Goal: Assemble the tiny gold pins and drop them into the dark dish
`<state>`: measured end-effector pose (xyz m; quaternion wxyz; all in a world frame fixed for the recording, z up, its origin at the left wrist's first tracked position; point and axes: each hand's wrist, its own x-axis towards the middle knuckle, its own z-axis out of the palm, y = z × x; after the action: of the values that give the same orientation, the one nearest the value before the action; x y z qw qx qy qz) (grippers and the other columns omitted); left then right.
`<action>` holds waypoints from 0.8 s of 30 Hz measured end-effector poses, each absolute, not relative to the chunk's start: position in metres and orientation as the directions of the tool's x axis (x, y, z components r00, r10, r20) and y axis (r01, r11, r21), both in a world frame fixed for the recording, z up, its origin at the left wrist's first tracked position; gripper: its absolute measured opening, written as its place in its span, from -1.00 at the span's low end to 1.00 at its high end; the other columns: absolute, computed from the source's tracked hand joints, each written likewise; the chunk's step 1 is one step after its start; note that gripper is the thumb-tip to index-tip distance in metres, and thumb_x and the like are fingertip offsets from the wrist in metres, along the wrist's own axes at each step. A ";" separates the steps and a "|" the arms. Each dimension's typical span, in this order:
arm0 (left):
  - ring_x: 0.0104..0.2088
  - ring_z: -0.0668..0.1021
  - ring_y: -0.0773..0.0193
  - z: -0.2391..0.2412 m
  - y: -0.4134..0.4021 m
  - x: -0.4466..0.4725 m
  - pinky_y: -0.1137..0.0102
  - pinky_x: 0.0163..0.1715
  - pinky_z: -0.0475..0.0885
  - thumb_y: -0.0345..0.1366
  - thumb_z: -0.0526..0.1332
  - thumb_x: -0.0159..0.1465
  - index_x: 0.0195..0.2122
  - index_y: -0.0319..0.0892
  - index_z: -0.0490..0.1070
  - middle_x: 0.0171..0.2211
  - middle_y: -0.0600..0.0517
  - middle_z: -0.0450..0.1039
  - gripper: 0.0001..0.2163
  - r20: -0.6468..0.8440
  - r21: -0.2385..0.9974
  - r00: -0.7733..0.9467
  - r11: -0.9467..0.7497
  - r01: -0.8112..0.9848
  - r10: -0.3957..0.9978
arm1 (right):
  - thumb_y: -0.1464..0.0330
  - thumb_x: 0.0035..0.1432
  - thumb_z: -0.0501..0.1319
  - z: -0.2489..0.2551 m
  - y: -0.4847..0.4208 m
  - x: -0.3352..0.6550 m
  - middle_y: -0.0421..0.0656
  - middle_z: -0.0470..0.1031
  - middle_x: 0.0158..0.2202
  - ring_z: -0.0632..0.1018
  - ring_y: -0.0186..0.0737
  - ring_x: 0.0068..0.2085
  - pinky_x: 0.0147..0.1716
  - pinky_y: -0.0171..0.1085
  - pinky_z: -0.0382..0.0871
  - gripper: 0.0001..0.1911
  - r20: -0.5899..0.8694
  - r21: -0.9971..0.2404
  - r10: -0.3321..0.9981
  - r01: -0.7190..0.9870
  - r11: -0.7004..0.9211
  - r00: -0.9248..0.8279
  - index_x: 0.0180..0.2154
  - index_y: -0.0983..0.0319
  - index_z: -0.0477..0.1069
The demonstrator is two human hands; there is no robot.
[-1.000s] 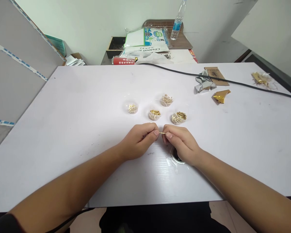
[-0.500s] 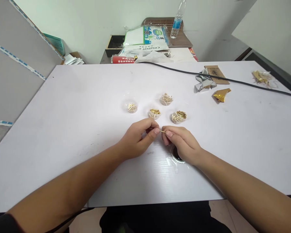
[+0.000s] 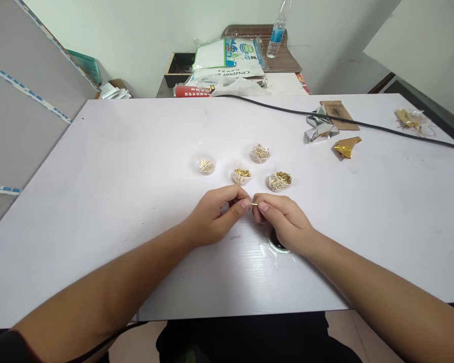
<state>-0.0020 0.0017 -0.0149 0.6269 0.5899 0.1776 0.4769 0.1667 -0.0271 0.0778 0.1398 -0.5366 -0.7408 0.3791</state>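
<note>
My left hand (image 3: 217, 217) and my right hand (image 3: 283, 222) meet fingertip to fingertip over the white table (image 3: 117, 166). A thin gold pin (image 3: 253, 204) shows between them; my right thumb and finger pinch it, and my left fingers are closed at its other end. Just beyond the hands stand several small clear cups of gold pins: one at the left (image 3: 206, 166), one in the middle (image 3: 241, 176), one further back (image 3: 260, 153) and one at the right (image 3: 279, 181). A round clear lid or cup (image 3: 278, 247) lies partly hidden under my right wrist.
A black cable (image 3: 363, 124) runs across the table's far right. Silver foil (image 3: 320, 130), gold foil (image 3: 346, 146), a brown card (image 3: 335, 112) and a bag of gold parts (image 3: 410, 121) lie there. Behind the table stand a water bottle (image 3: 277, 30) and packages (image 3: 227, 63).
Both hands stay together on the pin, with only slight finger shifts. The view has drifted a little.
</note>
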 end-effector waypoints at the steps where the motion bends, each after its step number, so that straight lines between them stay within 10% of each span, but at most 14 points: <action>1: -0.49 0.29 0.45 -0.015 0.002 -0.002 0.50 -0.42 0.24 -0.21 0.08 0.36 -0.39 -0.21 0.33 -0.50 0.12 0.31 -0.77 0.345 0.909 0.482 -0.157 -0.387 0.806 | 0.29 0.38 -0.05 0.078 -0.027 0.167 -0.26 0.21 -0.56 0.25 -0.35 -0.51 -0.49 -0.32 0.14 -0.63 -0.187 -0.708 0.904 0.691 0.147 -0.384 -0.48 0.23 0.24; 24: -0.60 0.18 0.51 -0.014 -0.003 0.002 0.54 -0.59 0.10 -0.27 0.13 0.34 -0.42 -0.23 0.41 -0.60 0.17 0.24 -0.78 0.318 0.887 0.452 -0.093 -0.453 0.834 | 0.30 0.41 -0.07 0.072 -0.029 0.161 -0.27 0.19 -0.53 0.25 -0.36 -0.48 -0.46 -0.32 0.14 -0.64 -0.142 -0.736 0.911 0.656 0.165 -0.388 -0.47 0.22 0.19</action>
<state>0.0022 -0.0028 -0.0145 0.6507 0.5498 0.1731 0.4942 0.1611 -0.0286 0.0719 0.1697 -0.5265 -0.7441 0.3745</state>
